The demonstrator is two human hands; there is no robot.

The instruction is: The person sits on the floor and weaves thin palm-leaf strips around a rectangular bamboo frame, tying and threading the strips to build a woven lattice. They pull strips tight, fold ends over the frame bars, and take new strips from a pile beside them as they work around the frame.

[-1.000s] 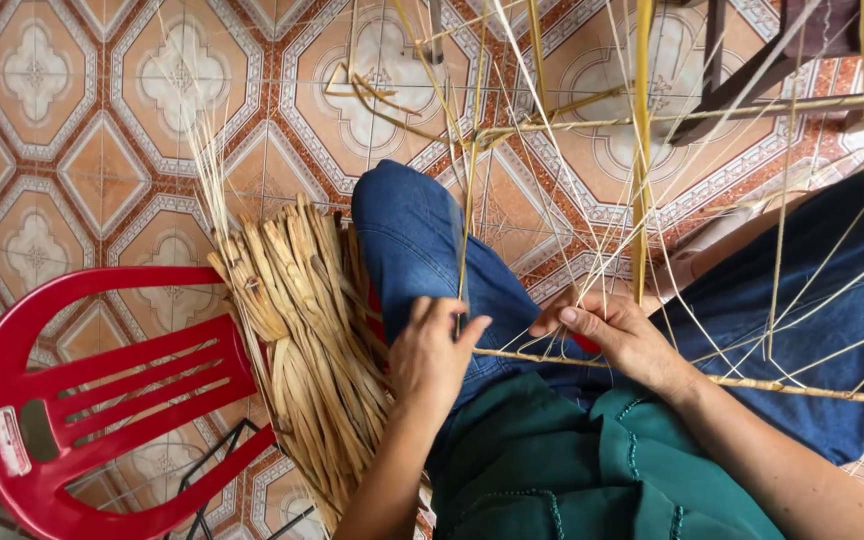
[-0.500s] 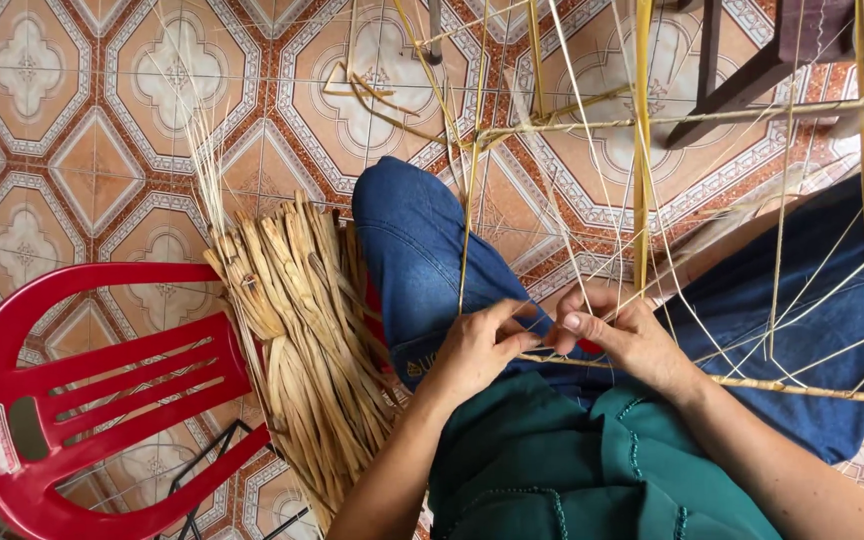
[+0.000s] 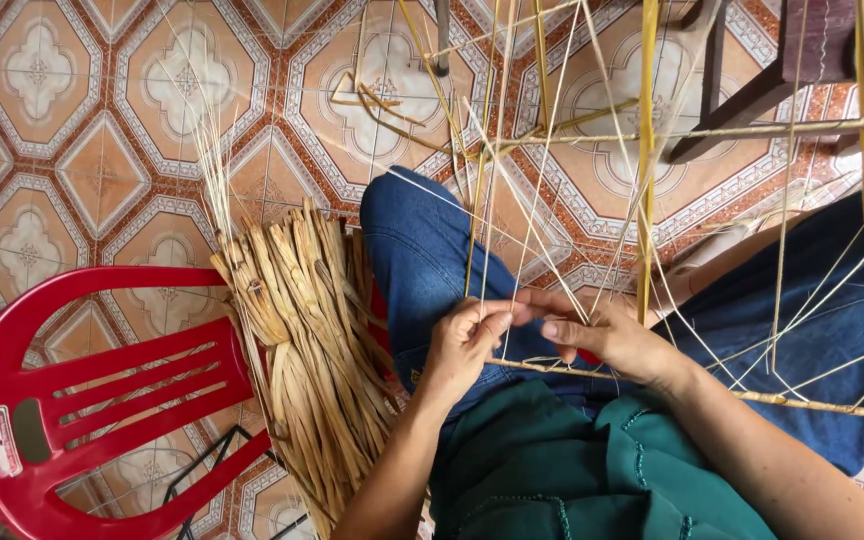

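My left hand (image 3: 464, 343) and my right hand (image 3: 607, 335) meet in front of my lap, fingertips touching, pinching thin pale reed strands (image 3: 512, 240) that run up into a bamboo frame (image 3: 646, 150). The frame's lower bar (image 3: 802, 402) passes under my right wrist. A bundle of dried flat straw strips (image 3: 307, 350) lies beside my left knee, left of my left hand. I wear blue jeans (image 3: 417, 250) and a dark green top (image 3: 552, 470).
A red plastic chair (image 3: 82, 390) lies tipped at the lower left, against the straw bundle. The floor is patterned orange and white tile (image 3: 82, 120). Dark wooden furniture legs (image 3: 742, 100) stand at the upper right behind the frame. Loose reed scraps (image 3: 372, 100) lie on the tiles.
My left hand has moved right from my lap to meet my right hand at the strands. Both hands have risen a little along the reeds.
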